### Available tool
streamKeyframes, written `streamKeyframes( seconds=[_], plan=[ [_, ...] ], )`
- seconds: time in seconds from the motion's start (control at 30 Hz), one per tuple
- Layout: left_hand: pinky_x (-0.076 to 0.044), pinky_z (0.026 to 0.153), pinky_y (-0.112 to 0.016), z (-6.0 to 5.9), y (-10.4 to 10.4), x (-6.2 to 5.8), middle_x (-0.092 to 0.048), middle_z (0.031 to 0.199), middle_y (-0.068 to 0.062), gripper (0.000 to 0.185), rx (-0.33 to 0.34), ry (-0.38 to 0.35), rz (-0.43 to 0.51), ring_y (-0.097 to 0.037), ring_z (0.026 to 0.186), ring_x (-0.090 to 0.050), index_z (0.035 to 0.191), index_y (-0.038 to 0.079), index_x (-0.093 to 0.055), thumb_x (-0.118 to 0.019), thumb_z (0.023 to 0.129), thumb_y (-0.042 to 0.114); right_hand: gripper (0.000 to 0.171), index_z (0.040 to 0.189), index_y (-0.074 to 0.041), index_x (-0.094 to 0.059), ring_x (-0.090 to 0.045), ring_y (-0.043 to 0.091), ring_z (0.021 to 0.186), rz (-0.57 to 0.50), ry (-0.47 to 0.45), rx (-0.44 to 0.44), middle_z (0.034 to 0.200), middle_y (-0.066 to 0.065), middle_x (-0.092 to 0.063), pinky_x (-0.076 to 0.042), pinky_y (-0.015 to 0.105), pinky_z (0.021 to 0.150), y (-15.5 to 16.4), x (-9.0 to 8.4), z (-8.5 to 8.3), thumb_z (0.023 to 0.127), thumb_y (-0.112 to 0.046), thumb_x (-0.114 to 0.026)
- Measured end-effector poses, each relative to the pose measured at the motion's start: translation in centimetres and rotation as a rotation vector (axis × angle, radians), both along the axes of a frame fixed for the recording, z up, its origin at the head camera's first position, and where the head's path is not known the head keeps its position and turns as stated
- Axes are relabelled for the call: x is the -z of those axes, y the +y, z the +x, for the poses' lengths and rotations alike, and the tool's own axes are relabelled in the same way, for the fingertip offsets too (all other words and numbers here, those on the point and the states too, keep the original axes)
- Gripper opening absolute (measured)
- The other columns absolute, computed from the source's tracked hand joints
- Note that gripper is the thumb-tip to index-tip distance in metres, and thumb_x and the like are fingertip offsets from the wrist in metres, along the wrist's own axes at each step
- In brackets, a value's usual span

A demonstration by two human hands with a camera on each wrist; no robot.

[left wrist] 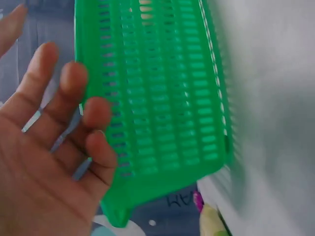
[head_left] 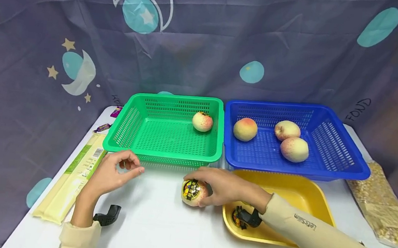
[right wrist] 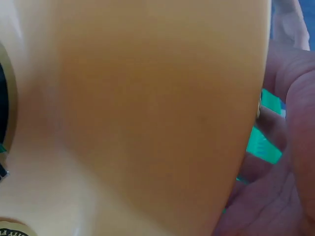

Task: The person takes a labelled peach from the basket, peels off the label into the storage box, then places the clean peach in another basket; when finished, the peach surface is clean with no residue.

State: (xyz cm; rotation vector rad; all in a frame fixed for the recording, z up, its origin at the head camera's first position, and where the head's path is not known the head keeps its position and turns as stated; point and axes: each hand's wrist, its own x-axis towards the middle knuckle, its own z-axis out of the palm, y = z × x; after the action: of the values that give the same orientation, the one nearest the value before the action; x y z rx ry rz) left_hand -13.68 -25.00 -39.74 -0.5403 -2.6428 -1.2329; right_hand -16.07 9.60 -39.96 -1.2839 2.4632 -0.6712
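Observation:
My right hand (head_left: 223, 185) grips a pale pink-and-yellow peach (head_left: 201, 200) over the white table, in front of the green basket (head_left: 161, 153). A round yellow-and-black sticker (head_left: 191, 190) shows on that peach's side. In the right wrist view the yellow tub (right wrist: 147, 123) covers most of the picture and the peach is hidden. My left hand (head_left: 114, 171) hovers by the green basket's front left corner, fingers loosely curled, holding nothing. Another peach (head_left: 202, 122), with a similar label on top, lies inside the green basket.
A blue basket (head_left: 289, 170) holds several peaches at the back right. Round dark stickers (head_left: 237, 217) lie in the yellow tub under my right wrist. A long pale packet (head_left: 73, 179) and small purple wrappers (head_left: 102, 128) lie left; a grain bag (head_left: 384, 208) lies right.

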Motion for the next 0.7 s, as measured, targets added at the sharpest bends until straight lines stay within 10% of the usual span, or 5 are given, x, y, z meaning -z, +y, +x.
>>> streamKeyframes(
  seconds=[0.17, 0.37, 0.7],
  plan=[
    [-0.051, 0.077, -0.032, 0.7, 2.0, 0.0, -0.073, 0.098, 0.002, 0.021, 0.125, -0.184, -0.096, -0.008, 0.082, -0.065, 0.105, 0.025, -0.073, -0.082, 0.087, 0.032, 0.067, 0.144, -0.021, -0.056, -0.062, 0.014, 0.117, 0.013, 0.048, 0.009, 0.137, 0.000, -0.060, -0.054, 0.038, 0.096, 0.2, -0.1, 0.6, 0.083, -0.029, -0.084],
    [-0.053, 0.091, -0.041, 1.0, 5.3, 1.4, -0.064, 0.139, -0.005, 0.070, 0.248, -0.342, -0.117, -0.026, 0.116, -0.066, 0.141, 0.016, -0.059, -0.085, 0.081, 0.042, 0.065, 0.143, -0.023, -0.057, -0.062, 0.012, 0.108, 0.018, 0.091, 0.023, 0.133, 0.000, -0.059, -0.055, 0.033, 0.087, 0.5, -0.1, 0.9, 0.084, -0.030, -0.084],
    [-0.049, 0.093, -0.044, 0.6, 9.6, 4.6, -0.060, 0.141, 0.006, 0.084, 0.288, -0.322, -0.060, -0.019, 0.124, -0.056, 0.147, 0.026, -0.052, -0.091, 0.074, 0.041, 0.066, 0.142, -0.022, -0.059, -0.054, 0.005, 0.086, -0.043, 0.180, 0.037, 0.124, -0.001, -0.059, -0.047, 0.020, 0.068, 0.5, 0.4, 1.2, 0.082, -0.029, -0.086]
  ],
)
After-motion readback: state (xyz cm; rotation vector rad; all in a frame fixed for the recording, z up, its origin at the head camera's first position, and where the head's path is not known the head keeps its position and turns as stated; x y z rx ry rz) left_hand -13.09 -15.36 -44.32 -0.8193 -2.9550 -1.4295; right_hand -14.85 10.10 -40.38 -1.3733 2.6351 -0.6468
